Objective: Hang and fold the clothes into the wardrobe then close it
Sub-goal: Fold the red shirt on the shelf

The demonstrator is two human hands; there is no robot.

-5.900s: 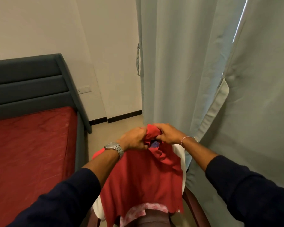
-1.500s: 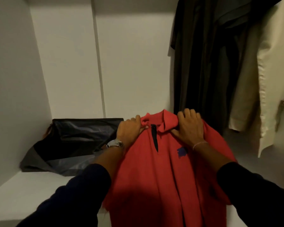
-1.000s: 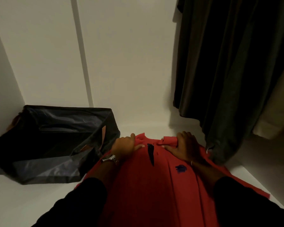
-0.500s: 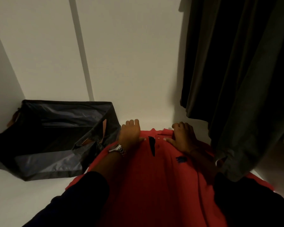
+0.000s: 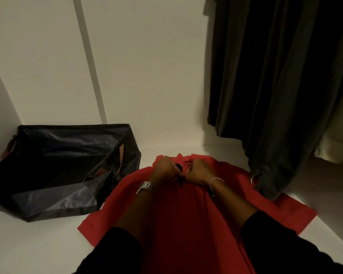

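Observation:
A red polo shirt (image 5: 186, 218) lies spread face up on the white wardrobe shelf (image 5: 38, 244), collar toward the back wall. My left hand (image 5: 164, 171) and my right hand (image 5: 197, 172) sit close together at the dark placket just below the collar, fingers curled and pinching the fabric there. The placket itself is mostly hidden by my hands. A watch is on my left wrist, a thin bracelet on my right.
A dark open fabric bag (image 5: 63, 169) with brown handles stands on the shelf at the left, touching the shirt's left sleeve. Dark hanging garments (image 5: 281, 86) drape down at the right, their hem resting on the shirt's right shoulder. A pale garment (image 5: 339, 143) hangs further right.
My hands have left the shirt's shoulders and come together at the placket below the collar. The shirt now lies flat on the shelf.

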